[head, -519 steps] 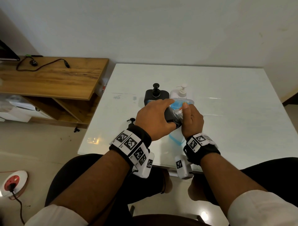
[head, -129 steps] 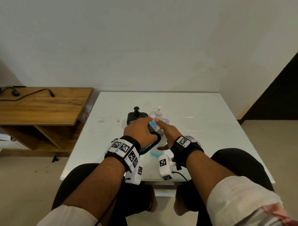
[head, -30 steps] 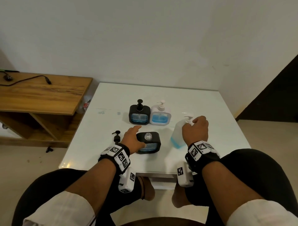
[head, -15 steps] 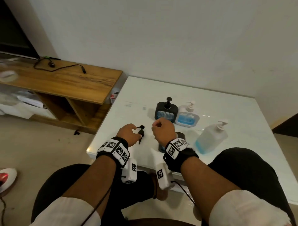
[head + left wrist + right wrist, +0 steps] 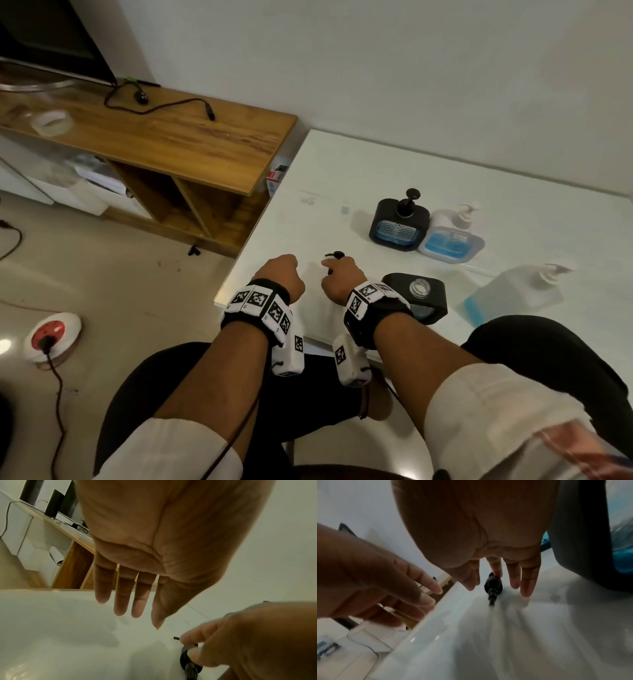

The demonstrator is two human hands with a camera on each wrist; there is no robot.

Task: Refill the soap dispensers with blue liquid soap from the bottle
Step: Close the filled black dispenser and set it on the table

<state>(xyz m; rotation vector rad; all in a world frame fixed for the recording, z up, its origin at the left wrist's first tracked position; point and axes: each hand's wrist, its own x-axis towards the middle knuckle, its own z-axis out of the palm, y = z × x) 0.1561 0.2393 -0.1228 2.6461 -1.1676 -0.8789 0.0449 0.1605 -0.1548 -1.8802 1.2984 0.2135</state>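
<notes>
My right hand point(image 5: 331, 266) pinches the black pump head point(image 5: 335, 255) at its collar, low over the white table point(image 5: 376, 164) near the front left corner. In the right wrist view the pump head point(image 5: 493, 586) hangs between thumb and forefinger with its tube pointing down. My left hand point(image 5: 284, 265) hovers just left of it, holding nothing; its fingers point(image 5: 120, 601) are straight. The open black dispenser point(image 5: 416, 296) stands right of my right wrist, its neck uncovered. The clear soap bottle point(image 5: 513, 294), with blue liquid low inside, stands further right.
A capped black dispenser point(image 5: 399, 222) and a white dispenser point(image 5: 452, 240), both showing blue soap, stand side by side behind. A wooden shelf unit point(image 5: 154, 137) with a cable sits left of the table. A power socket point(image 5: 51, 334) lies on the floor.
The pump head passed from my left hand to my right hand. My left hand has let go and opened. Before that my right hand left the soap bottle and crossed leftward.
</notes>
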